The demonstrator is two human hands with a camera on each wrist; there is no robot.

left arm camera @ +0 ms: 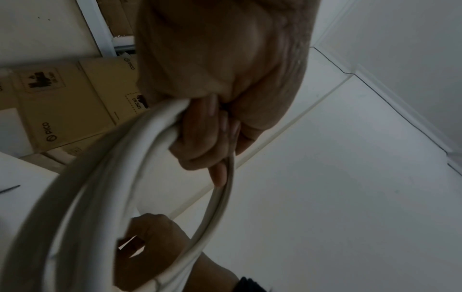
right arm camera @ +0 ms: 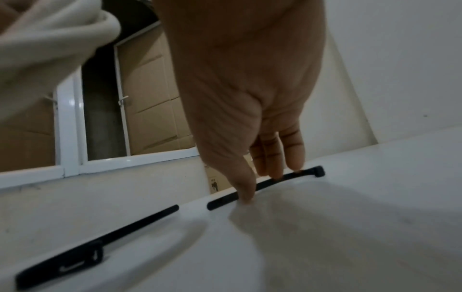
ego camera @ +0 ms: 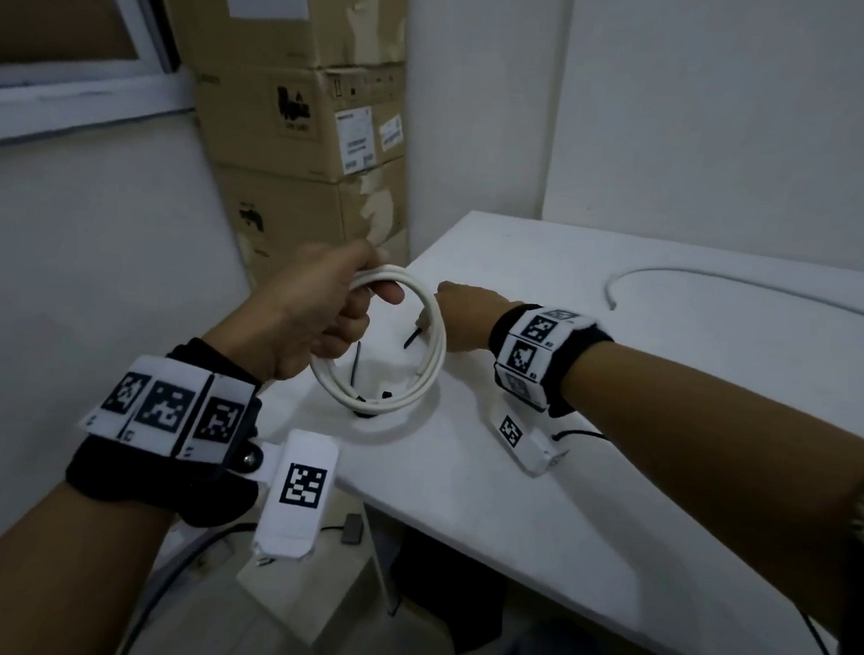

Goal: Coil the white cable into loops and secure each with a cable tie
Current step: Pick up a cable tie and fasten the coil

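My left hand (ego camera: 318, 309) grips a coil of white cable (ego camera: 433, 358) of several loops, held upright above the table's near-left corner. The left wrist view shows its fingers (left arm camera: 200, 138) curled round the cable bundle (left arm camera: 140, 158). My right hand (ego camera: 451, 313) reaches down behind the coil to the table. In the right wrist view the right hand (right arm camera: 260, 177) pinches a black cable tie (right arm camera: 287, 176) between thumb and fingertips, right at the table surface. A second black tie (right arm camera: 100, 245) lies flat closer to the camera. Both ties (ego camera: 411, 337) show through the coil.
The white table (ego camera: 616, 442) has its left edge just under the coil. Another stretch of white cable (ego camera: 679, 278) curves across the far right of the table. Stacked cardboard boxes (ego camera: 301, 113) stand against the wall behind, with a window frame (ego camera: 78, 98) to the left.
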